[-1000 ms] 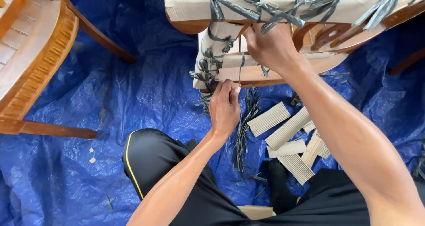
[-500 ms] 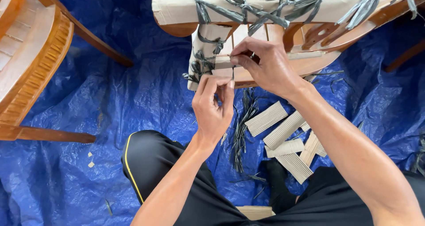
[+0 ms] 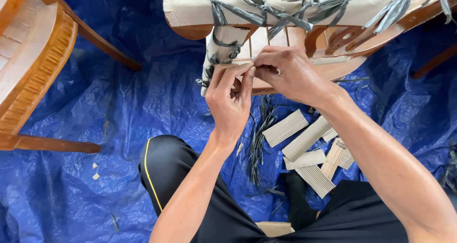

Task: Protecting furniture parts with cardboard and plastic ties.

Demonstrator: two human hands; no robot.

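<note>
Cord (image 3: 251, 68), a thin dark-grey plastic strand, is pinched between the fingertips of both hands right at the wrapped chair (image 3: 285, 7), at the lower edge of its seat frame. Only a short piece of it is seen between the fingers; it looks flat and stringy, like the grey ties (image 3: 281, 14) knotted across the pale cardboard padding on the chair above. The left hand (image 3: 230, 100) is closed in a pinch, thumb and forefinger pressed on the cord from below. The right hand (image 3: 290, 71) is closed too, its fingertips meeting those of the left on the same strand, its knuckles laid against the brown wood of the chair.

One chair leg (image 3: 216, 57), left of the hands, is bound in cardboard and tied with more grey cord. Below the chair, on the blue tarp (image 3: 119, 105), a loose bundle of grey strands (image 3: 259, 138) is spread, and just right of it several ribbed cardboard strips (image 3: 309, 148) are scattered. A second wooden chair (image 3: 33, 67), unwrapped, is seen well to the left. Black trousers (image 3: 190, 195) with a yellow stripe are seen nearest the camera.
</note>
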